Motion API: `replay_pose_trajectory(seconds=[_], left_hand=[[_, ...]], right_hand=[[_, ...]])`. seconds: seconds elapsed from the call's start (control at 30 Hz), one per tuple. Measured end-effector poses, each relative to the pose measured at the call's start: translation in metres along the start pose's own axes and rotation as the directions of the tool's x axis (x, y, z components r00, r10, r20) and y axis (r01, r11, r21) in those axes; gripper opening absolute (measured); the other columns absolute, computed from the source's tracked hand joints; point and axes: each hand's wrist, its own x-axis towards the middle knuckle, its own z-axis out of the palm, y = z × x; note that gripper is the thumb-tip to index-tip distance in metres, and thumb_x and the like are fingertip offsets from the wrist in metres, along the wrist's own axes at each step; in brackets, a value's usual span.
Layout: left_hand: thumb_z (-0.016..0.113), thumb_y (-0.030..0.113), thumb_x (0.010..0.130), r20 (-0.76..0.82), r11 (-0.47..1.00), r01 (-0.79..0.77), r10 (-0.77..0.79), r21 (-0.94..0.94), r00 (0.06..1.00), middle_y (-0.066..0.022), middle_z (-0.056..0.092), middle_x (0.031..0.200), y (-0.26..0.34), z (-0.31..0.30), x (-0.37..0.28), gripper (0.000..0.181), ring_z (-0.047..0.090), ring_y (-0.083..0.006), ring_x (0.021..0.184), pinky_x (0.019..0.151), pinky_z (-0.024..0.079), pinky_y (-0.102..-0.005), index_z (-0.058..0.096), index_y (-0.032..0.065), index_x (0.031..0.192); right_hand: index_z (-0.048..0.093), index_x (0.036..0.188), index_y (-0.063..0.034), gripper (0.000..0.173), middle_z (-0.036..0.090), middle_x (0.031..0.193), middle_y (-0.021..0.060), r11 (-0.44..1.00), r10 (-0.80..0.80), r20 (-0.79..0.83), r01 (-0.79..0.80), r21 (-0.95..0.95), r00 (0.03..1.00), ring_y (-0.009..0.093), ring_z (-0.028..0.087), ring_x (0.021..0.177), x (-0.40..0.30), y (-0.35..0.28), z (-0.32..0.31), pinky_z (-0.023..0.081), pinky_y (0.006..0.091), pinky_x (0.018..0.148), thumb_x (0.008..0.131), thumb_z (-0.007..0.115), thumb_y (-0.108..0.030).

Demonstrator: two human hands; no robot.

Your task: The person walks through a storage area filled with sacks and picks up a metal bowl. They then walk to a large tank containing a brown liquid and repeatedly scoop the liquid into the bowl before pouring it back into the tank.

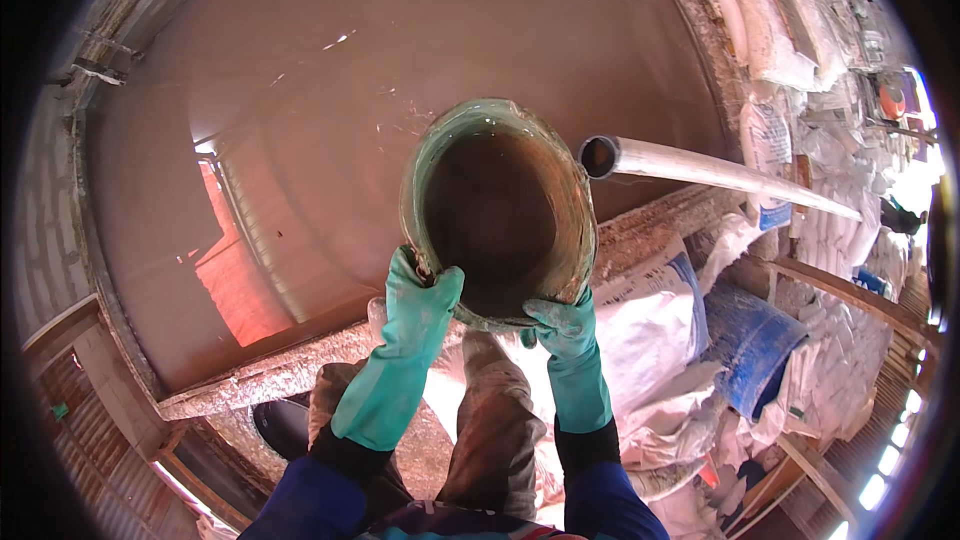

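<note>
A worn green bucket (576,229) with a rough, stained rim is held above the edge of a large tank by both my hands. Dark brown contents, apparently liquid, fill its inside; the depth cannot be told. My left hand (421,304), in a teal rubber glove, grips the near left rim with the thumb on top. On the near right side, my right hand (562,326), gloved the same way, clasps the rim, its fingers partly hidden beneath. Beyond and below the bucket spreads brown murky liquid (315,90) with reflections on its surface.
The tank's crusted near wall (262,371) runs in front of my legs. A pale pipe (712,165) juts over the tank, its open end close to the bucket's right side. White sacks (652,315) and a blue plastic drum (750,345) lie to the right. A black round container (281,427) stands lower left.
</note>
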Motion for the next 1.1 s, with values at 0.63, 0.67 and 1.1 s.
replay_pose_trajectory(seconds=[0.63, 0.67, 1.1], left_hand=[[0.063, 0.004, 0.087, 0.270, 0.972, 0.236, -0.223, -0.017, 0.937, -0.0044, 0.059, 0.084, -0.018, 0.121, -0.090, 0.029, 0.053, -0.0093, 0.063, 0.055, 0.047, -0.0286, 0.052, 0.0016, 0.114], [0.063, 0.004, 0.087, 0.281, 0.967, 0.242, -0.210, -0.085, 0.937, -0.0049, 0.059, 0.085, -0.021, 0.126, -0.091, 0.030, 0.053, -0.0096, 0.063, 0.056, 0.047, -0.0288, 0.052, 0.0012, 0.115], [0.064, 0.005, 0.089, 0.215, 0.984, 0.158, -0.136, -0.086, 0.967, -0.0070, 0.063, 0.093, -0.045, 0.159, -0.088, 0.032, 0.057, -0.0117, 0.071, 0.063, 0.051, -0.0304, 0.051, -0.0009, 0.117]], right_hand=[[0.061, 0.120, -0.0018, 0.054, 0.065, 0.077, 0.0123, 0.919, -0.205, -0.292, 0.082, -0.385, 0.934, 0.019, 0.052, 0.040, -0.115, -0.146, -0.052, 0.043, 0.0311, 0.031, 0.068, 0.074, 0.001], [0.061, 0.119, -0.0017, 0.053, 0.065, 0.076, 0.0117, 0.911, -0.219, -0.309, 0.080, -0.405, 0.926, 0.019, 0.052, 0.040, -0.115, -0.150, -0.061, 0.043, 0.0310, 0.031, 0.068, 0.075, 0.000], [0.061, 0.121, -0.0032, 0.050, 0.065, 0.075, 0.0073, 0.841, -0.131, -0.266, -0.035, -0.540, 0.955, 0.016, 0.054, 0.043, -0.095, -0.196, -0.079, 0.043, 0.0285, 0.032, 0.073, 0.073, 0.003]])
